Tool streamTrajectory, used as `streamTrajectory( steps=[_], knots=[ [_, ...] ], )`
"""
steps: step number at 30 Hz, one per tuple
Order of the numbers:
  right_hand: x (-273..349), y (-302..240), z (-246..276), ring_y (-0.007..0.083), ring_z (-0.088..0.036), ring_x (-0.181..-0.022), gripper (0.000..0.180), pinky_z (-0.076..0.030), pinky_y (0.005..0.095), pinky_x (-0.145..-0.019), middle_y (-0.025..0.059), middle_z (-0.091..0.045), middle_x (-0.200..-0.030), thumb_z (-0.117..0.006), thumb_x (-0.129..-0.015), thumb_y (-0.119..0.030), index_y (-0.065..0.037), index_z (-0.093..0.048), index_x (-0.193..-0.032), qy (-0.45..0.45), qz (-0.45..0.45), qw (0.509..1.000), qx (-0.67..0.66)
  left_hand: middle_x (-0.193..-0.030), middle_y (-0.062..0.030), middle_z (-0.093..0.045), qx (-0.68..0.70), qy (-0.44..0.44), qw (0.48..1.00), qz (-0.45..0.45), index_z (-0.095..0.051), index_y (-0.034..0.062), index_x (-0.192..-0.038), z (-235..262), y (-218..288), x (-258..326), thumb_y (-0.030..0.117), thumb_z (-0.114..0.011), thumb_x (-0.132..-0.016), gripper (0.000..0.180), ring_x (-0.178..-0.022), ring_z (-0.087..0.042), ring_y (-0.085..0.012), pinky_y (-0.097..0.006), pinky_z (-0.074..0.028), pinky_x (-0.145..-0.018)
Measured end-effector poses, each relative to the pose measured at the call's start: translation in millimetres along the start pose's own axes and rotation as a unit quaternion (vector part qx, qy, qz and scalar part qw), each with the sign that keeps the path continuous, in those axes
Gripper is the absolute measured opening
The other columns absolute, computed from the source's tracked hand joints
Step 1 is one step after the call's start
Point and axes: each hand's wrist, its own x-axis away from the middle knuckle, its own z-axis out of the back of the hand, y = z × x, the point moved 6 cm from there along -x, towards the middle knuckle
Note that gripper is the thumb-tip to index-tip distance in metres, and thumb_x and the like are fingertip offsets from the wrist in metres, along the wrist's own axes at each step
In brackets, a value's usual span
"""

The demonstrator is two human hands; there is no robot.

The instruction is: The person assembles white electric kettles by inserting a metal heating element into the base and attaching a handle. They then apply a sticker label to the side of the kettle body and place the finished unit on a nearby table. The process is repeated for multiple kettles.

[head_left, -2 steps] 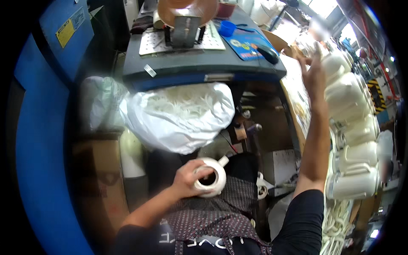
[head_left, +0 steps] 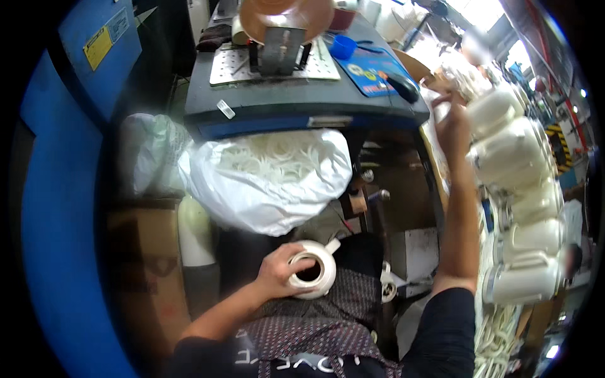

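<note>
Left hand (head_left: 277,272) is closed around a white pitcher-like part (head_left: 313,269) held low over our lap, just above the patterned apron (head_left: 315,327). Fingers wrap the rim, thumb over the top edge. The open mouth faces up toward the camera; we see a dark interior. Its short spout or handle stub points up-right, toward the bench, so the long axis runs roughly lower-left to upper-right in the view.

Right hand (head_left: 450,116) is raised at the right, arm extended, fingers at the top of a row of white pitchers (head_left: 520,201) stacked along the right side. It looks partly closed on something small and white, but blur stops us from telling whether it grips anything.

Versus the frame just before: the left hand and its part sit in the same spot with the same grip. The right hand has dropped slightly and shifted a little left relative to the top pitcher; otherwise the pose is unchanged.

Containers: a white plastic bag (head_left: 265,183) hangs open below the bench edge, filled with white ring-shaped pieces (head_left: 274,157). A second, translucent bag (head_left: 148,151) sits just left of it; contents not readable. On the dark bench (head_left: 302,101) there is a perforated plate with a fixture (head_left: 280,50) and a blue cup (head_left: 343,45); its contents are not visible.
</note>
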Motion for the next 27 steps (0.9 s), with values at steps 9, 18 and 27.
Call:
streamTrajectory(
  steps=[9, 18, 27],
  knots=[
    [165.0, -120.7, -285.0, 0.0222, -0.054, -0.094, 0.01, -0.038, 0.0375, -0.078, 0.0038, -0.06, -0.091, -0.068, -0.069, -0.019, -0.014, -0.071, -0.077, -0.274, 0.191, 0.943, 0.003, -0.112, -0.0168, -0.056, 0.016, -0.065, 0.996, 0.065, -0.058, 0.0057, -0.062, -22.0, -37.9, 10.3, 0.04, -0.084, -0.063, 0.042, -0.101, -0.059, -0.0349, -0.041, -0.051, -0.08],
    [213.6, -73.4, -83.3, 0.0313, -0.059, -0.085, 0.017, -0.044, 0.0429, -0.091, 0.0099, -0.062, -0.075, -0.073, -0.075, -0.025, -0.01, -0.067, -0.071, -0.097, -0.084, 0.959, -0.253, -0.126, -0.0215, -0.057, 0.039, -0.149, 0.988, 0.01, -0.059, 0.0037, -0.063, -41.7, -17.4, 14.0, 0.022, -0.089, -0.055, 0.036, -0.114, -0.056, -0.0389, -0.043, -0.046, -0.096],
    [308.8, -64.4, 97.4, 0.0321, -0.067, -0.075, 0.024, -0.053, 0.0422, -0.069, 0.0125, -0.069, -0.079, -0.058, -0.088, -0.026, -0.008, -0.069, -0.078, -0.423, -0.322, 0.831, -0.167, -0.124, -0.024, -0.058, 0.143, -0.066, 0.98, -0.125, -0.042, 0.0005, -0.138, 23.2, 109.5, -33.1, 0.046, -0.089, -0.058, 0.103, -0.119, -0.054, -0.0407, -0.05, -0.04, -0.105]
  ],
)
